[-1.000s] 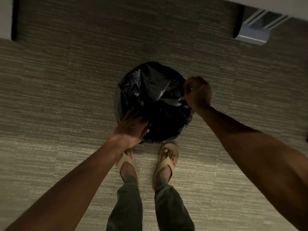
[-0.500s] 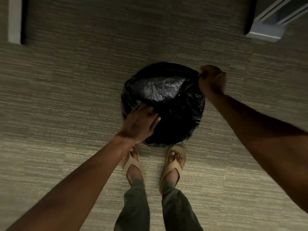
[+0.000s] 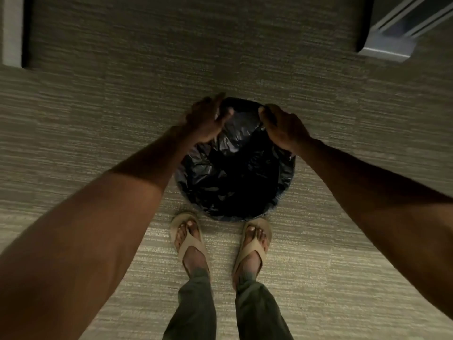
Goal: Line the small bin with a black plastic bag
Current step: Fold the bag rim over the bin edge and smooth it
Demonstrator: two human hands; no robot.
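A small round bin [image 3: 285, 192] stands on the carpet just in front of my feet, almost wholly covered by a crinkled black plastic bag [image 3: 235, 177] draped over its mouth and sides. My left hand [image 3: 208, 121] grips the bag's edge at the far left of the rim, fingers curled over the plastic. My right hand [image 3: 282, 128] pinches the bag's edge at the far right of the rim. The far part of the rim between my hands is wrapped in bag. The bin's inside is dark and hidden.
Striped beige carpet [image 3: 98, 119] surrounds the bin. My sandalled feet [image 3: 188, 236] stand right behind it. A pale metal fixture [image 3: 389, 42] sits at the top right and a white upright edge [image 3: 12, 30] at the top left, with a darker wall band between.
My left hand has left the near left side and moved to the far left rim. My right hand has shifted inward along the far rim. The view has tilted so the bin sits lower.
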